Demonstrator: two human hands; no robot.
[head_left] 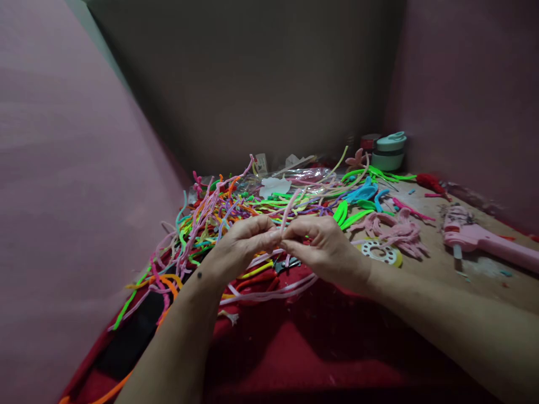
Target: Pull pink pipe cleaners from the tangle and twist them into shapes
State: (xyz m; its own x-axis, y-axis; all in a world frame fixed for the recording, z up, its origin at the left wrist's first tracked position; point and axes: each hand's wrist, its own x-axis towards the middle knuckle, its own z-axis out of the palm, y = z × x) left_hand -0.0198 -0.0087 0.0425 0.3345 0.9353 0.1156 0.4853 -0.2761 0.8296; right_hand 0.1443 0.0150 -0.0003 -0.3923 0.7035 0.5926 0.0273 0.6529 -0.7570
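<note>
Above the front of the table, my two hands meet fingertip to fingertip. Between them a pale pink pipe cleaner (290,206) sticks up and leans to the right. My left hand (248,238) pinches it from the left with thumb and forefinger. From the other side my right hand (314,241) also pinches it, its fingers curled. The part of the pipe cleaner inside the fingers is hidden. Just below lie pliers with red handles (259,280), partly covered by loose pale pink pipe cleaners (269,295).
Tangled pipe cleaners (206,219) in many colours cover the left and back. At right lie a pink glue gun (475,235), a yellow-and-white disc with holes (381,252) and pink twisted pieces (404,233). A mint container (388,152) stands behind. A black flat object (130,331) lies front left.
</note>
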